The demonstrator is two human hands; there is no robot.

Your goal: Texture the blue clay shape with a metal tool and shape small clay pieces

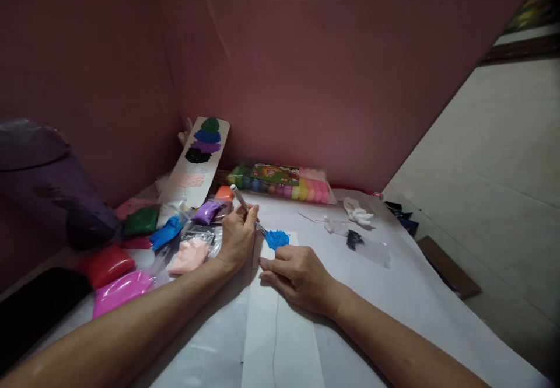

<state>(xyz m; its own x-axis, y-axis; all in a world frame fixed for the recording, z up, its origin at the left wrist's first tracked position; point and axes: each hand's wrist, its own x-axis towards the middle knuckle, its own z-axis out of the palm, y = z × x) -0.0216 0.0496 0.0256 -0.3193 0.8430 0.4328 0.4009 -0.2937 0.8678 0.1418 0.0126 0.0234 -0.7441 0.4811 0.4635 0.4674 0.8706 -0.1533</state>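
Observation:
A pen-shaped tool (238, 196) with a pale end and a thin metallic tip is gripped in my left hand (237, 233). Its tip touches the edge of a rough patch of bright blue clay (277, 239) near the top of a white paper strip (280, 341). A thin pencil line runs down this strip. Just below the blue patch, my right hand (301, 274) rests on the strip, fingers bent and pointing left, with nothing seen in them.
Bags of coloured clay lie left, among them pink (125, 292), red (107, 264) and peach (189, 255). Behind leans a card with coloured clay patches (199, 154). A pack of clay (280, 182) stands by the wall, with white clay (357, 212) and a plastic wrapper (371, 251) rightward.

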